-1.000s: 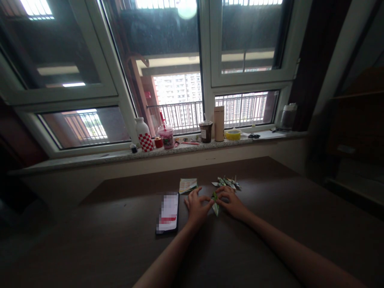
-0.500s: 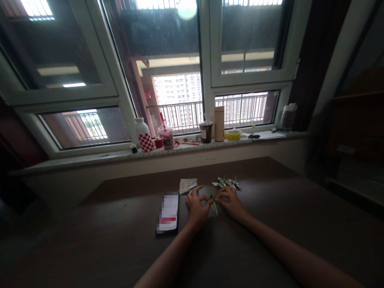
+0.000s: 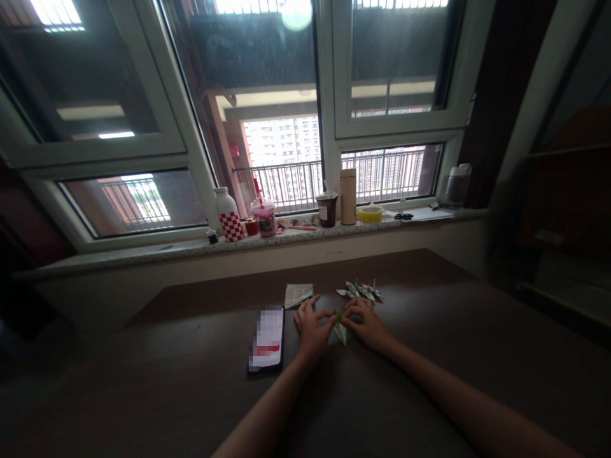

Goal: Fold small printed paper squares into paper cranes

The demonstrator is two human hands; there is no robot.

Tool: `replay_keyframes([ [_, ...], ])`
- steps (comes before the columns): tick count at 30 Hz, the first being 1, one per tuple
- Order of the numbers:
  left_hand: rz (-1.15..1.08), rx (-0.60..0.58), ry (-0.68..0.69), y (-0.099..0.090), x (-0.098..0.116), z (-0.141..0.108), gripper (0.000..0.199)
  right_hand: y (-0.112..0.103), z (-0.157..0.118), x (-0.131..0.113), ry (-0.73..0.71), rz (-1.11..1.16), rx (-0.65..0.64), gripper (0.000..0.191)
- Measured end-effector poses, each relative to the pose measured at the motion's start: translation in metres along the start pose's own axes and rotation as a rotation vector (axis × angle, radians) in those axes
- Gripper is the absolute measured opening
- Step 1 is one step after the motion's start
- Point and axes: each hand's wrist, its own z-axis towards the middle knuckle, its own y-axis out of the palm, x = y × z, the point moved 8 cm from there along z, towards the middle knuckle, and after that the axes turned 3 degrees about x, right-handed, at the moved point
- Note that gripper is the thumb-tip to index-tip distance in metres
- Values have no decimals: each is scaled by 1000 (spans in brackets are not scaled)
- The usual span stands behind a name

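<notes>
A small green folded paper (image 3: 340, 332) is between my hands, with a narrow pointed end hanging toward me. My left hand (image 3: 314, 327) pinches its left side between thumb and forefinger, the other fingers loosely bent. From the right, my right hand (image 3: 366, 320) has its thumb and fingertips closed at the paper's upper edge; the exact grip is partly hidden. Just beyond my right hand lies a cluster of pointed folded paper pieces (image 3: 360, 291). A flat printed paper sheet (image 3: 298, 294) rests beyond my left hand. To the left of that hand lies a phone (image 3: 268, 338), its screen lit.
The dark brown table (image 3: 191, 394) reaches toward a stone windowsill (image 3: 296, 236). On the sill stand a checkered bottle (image 3: 229, 216), a pink drink cup (image 3: 264, 217), a brown drink cup (image 3: 327, 208), a beige flask (image 3: 348, 197), a yellow tape roll (image 3: 370, 215) and a clear jug (image 3: 458, 186).
The pointed end of the green paper has tilted slightly and shows more of its face. My fingers have shifted only a little; the other things stay put.
</notes>
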Motion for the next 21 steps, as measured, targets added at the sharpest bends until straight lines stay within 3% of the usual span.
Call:
replay_keyframes([
  [21,-4,38,-36,1,-7,1,7,4,-4,-14,-77,3,-60,23],
])
